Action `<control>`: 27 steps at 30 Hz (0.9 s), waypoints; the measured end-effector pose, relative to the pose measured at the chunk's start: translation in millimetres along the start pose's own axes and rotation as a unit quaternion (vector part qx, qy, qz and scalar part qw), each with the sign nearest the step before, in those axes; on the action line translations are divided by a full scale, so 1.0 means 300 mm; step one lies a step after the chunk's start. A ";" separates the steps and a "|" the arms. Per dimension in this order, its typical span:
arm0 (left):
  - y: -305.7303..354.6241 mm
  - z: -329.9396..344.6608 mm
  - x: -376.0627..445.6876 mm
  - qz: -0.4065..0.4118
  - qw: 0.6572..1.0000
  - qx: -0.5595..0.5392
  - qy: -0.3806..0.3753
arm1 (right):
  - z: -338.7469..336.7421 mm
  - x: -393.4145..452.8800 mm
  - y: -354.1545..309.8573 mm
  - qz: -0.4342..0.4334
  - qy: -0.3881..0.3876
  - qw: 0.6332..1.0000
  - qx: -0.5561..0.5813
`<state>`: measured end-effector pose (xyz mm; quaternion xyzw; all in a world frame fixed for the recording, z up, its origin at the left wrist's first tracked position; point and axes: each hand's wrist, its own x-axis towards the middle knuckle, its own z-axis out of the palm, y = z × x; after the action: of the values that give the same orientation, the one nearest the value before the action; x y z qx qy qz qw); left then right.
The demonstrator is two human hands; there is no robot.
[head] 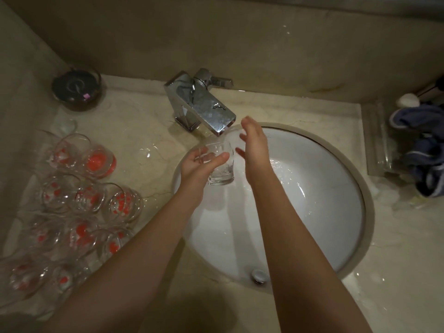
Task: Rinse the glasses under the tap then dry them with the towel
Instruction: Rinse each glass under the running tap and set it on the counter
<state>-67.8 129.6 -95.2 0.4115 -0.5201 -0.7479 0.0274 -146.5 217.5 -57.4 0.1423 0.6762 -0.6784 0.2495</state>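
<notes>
- One clear glass [219, 164] is tilting under the tap [204, 104], over the sink [312, 188].
- Left hand [201, 162] is gripping it, thumb across the side.
- Right hand [254, 150] is hovering beside it, fingers straight.
- Red-patterned glasses [79, 200] are crowding the counter [134, 121] to the left; a blue towel [422, 150] is lying at right.

The tap [204, 104] was polished chrome metal, the glass [219, 164] clear. The basin [312, 188] was glossy white ceramic, the counter [134, 121] smooth wet marble. The towel [422, 150] was blue cloth.

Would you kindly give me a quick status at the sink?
Left hand holds clear glass under tap. Right hand open beside it. Towel waiting at right. Nothing in the way.
</notes>
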 end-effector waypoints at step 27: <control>0.011 -0.010 -0.078 -0.019 0.999 -0.023 -0.017 | 0.035 -0.065 -0.086 -0.076 -0.059 0.994 -0.047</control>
<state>-51.8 136.8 -79.1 0.4078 -0.4952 -0.7670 0.0141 -142.3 209.1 -24.8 0.0381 0.7001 -0.6702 0.2434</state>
